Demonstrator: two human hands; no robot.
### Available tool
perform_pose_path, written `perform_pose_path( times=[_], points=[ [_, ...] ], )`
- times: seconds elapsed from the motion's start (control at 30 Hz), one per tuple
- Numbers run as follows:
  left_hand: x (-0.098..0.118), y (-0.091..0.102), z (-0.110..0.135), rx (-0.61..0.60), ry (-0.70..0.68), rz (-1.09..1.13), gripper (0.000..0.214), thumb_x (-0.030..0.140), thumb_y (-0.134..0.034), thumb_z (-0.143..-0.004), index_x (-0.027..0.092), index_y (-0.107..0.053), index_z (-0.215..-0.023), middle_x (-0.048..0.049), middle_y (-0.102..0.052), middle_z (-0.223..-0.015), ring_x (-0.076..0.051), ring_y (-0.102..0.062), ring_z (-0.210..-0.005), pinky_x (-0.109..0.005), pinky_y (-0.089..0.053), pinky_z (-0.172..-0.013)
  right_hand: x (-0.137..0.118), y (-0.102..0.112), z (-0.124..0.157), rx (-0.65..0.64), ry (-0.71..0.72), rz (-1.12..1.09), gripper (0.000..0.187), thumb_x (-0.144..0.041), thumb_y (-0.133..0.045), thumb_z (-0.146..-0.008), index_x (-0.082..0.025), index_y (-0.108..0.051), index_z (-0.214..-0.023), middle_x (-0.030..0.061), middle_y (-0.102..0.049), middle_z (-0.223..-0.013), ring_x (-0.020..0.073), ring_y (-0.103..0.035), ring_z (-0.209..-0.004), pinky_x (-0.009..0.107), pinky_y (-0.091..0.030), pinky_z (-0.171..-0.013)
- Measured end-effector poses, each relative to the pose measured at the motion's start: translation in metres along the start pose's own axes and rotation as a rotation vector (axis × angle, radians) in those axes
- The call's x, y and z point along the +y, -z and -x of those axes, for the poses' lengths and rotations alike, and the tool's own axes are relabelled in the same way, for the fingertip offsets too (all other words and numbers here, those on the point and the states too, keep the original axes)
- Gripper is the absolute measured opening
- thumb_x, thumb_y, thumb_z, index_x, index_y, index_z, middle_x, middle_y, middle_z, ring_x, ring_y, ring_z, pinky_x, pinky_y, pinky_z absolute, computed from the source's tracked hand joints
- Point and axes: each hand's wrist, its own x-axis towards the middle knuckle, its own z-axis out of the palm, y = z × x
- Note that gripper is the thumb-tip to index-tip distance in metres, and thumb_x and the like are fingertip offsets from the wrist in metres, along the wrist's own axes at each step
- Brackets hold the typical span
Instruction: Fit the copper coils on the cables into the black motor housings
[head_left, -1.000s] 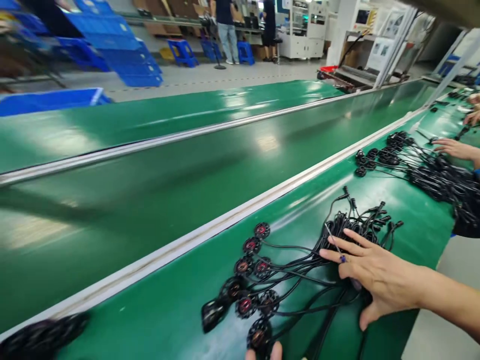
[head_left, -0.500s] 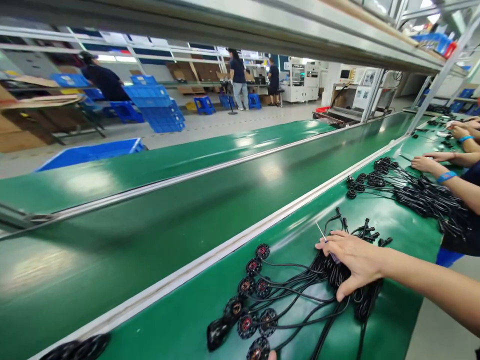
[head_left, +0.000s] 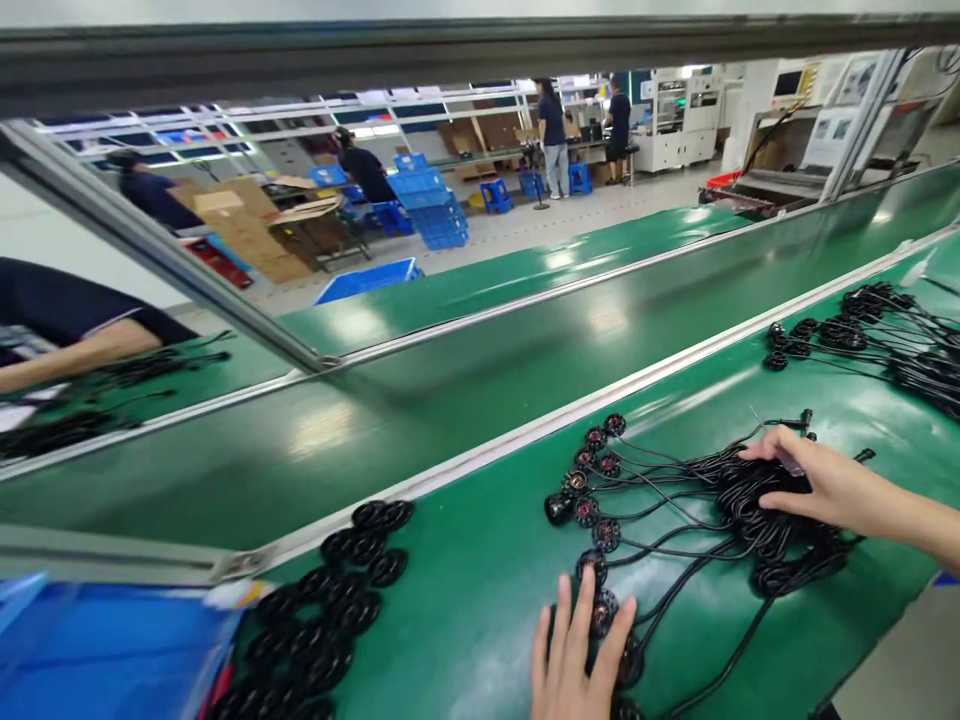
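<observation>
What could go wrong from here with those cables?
The cables cross and bunch beneath the right hand, so pulling one might drag or tangle others. Their round ends sit close together by the spread fingers of the left hand; a careless sweep could knock several out of place.

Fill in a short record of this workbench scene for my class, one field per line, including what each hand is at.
Surface: green worktop
Left hand: fingers spread, at the round cable ends; grip not clear
Right hand: over the bundled black cables, with a small object at its fingers, too unclear to name
Left side: black rings in a group, near a blue bin
Far right: another cable pile
</observation>
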Motion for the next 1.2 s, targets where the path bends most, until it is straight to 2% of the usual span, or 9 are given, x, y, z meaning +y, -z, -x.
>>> perform_pose_path(
  times=[0.13,0.23,0.4,0.47,0.63,0.8,0.87,1.07,1.2],
  points=[
    [0.001,0.006,-0.002,-0.009,0.000,0.076,0.114,0.078,-0.072,-0.079,0.034,-0.017,-0.169,-0.0166,-0.008,-0.177,-0.051,-0.024,-0.158,-0.069,-0.036,-0.118,-0.001,-0.001,0.011,0.048,0.062,0.007,0.034,-0.058,-0.060,-0.097,-0.028,-0.048,-0.106,0.0125,-0.070,-0.134,0.0330,-0.062,-0.132,0.052,-0.055,-0.101],
    [-0.004,0.014,0.000,-0.026,-0.008,0.164,0.110,0.087,-0.058,-0.081,0.032,-0.021,-0.168,-0.0167,-0.005,-0.178,-0.052,-0.018,-0.160,-0.071,-0.034,-0.119,-0.006,-0.001,0.021,0.021,0.140,0.036,0.045,-0.057,-0.078,-0.084,-0.028,-0.052,-0.105,0.0097,-0.066,-0.142,0.0364,-0.051,-0.144,0.059,-0.047,-0.113],
    [-0.027,0.044,-0.023,-0.034,0.198,0.376,0.068,0.059,-0.033,-0.107,0.032,-0.021,-0.168,-0.0101,-0.012,-0.178,-0.040,-0.014,-0.163,-0.069,-0.027,-0.126,-0.003,-0.001,0.039,-0.026,0.309,0.282,0.064,-0.053,-0.088,-0.071,-0.029,-0.050,-0.117,0.0086,-0.043,-0.165,0.0386,-0.035,-0.155,0.065,-0.024,-0.129],
    [-0.041,0.050,-0.045,-0.011,0.256,0.432,0.057,0.044,-0.038,-0.110,0.034,-0.029,-0.165,-0.0090,-0.021,-0.177,-0.035,-0.021,-0.163,-0.064,-0.029,-0.127,0.001,-0.005,0.043,-0.038,0.328,0.335,0.065,-0.049,-0.089,-0.068,-0.028,-0.050,-0.117,0.0087,-0.036,-0.169,0.0393,-0.031,-0.157,0.065,-0.022,-0.131],
    [-0.072,0.038,-0.097,0.063,0.322,0.545,0.039,0.038,-0.053,-0.104,0.028,-0.064,-0.140,-0.0127,-0.061,-0.145,-0.031,-0.058,-0.136,-0.055,-0.045,-0.118,0.007,-0.011,0.043,-0.009,0.308,0.349,0.064,-0.043,-0.086,-0.070,-0.029,-0.049,-0.120,0.0071,-0.034,-0.170,0.0384,-0.034,-0.156,0.065,-0.026,-0.130],
    [-0.079,0.022,-0.107,0.059,0.354,0.639,0.031,0.039,-0.055,-0.102,0.024,-0.061,-0.128,-0.0097,-0.073,-0.120,-0.023,-0.074,-0.104,-0.041,-0.062,-0.095,0.007,-0.010,0.044,-0.006,0.315,0.378,0.067,-0.043,-0.085,-0.072,-0.030,-0.046,-0.123,0.0077,-0.032,-0.171,0.0351,-0.036,-0.156,0.062,-0.030,-0.129],
    [-0.077,0.020,-0.104,0.056,0.378,0.658,0.026,0.040,-0.052,-0.103,0.023,-0.058,-0.122,-0.0108,-0.074,-0.123,-0.024,-0.074,-0.111,-0.042,-0.061,-0.097,0.007,-0.009,0.045,-0.009,0.324,0.394,0.068,-0.043,-0.085,-0.072,-0.030,-0.045,-0.124,0.0077,-0.031,-0.171,0.0346,-0.034,-0.156,0.061,-0.029,-0.129],
    [-0.073,0.020,-0.100,0.014,0.403,0.589,0.021,0.039,-0.056,-0.099,0.023,-0.064,-0.087,-0.0113,-0.069,-0.141,-0.039,-0.047,-0.149,-0.068,-0.036,-0.118,0.012,-0.010,0.039,-0.029,0.332,0.375,0.070,-0.045,-0.087,-0.064,-0.029,-0.048,-0.120,0.0074,-0.026,-0.173,0.0385,-0.030,-0.158,0.062,-0.019,-0.132],
    [-0.066,0.032,-0.095,0.047,0.430,0.581,0.031,0.046,-0.045,-0.104,0.022,-0.065,-0.106,-0.0175,-0.060,-0.150,-0.038,-0.047,-0.149,-0.067,-0.040,-0.117,0.016,-0.009,0.026,-0.081,0.353,0.379,0.081,-0.054,-0.089,-0.057,-0.028,-0.046,-0.121,0.0111,-0.027,-0.173,0.0386,-0.024,-0.160,0.060,-0.011,-0.133]
  ],
)
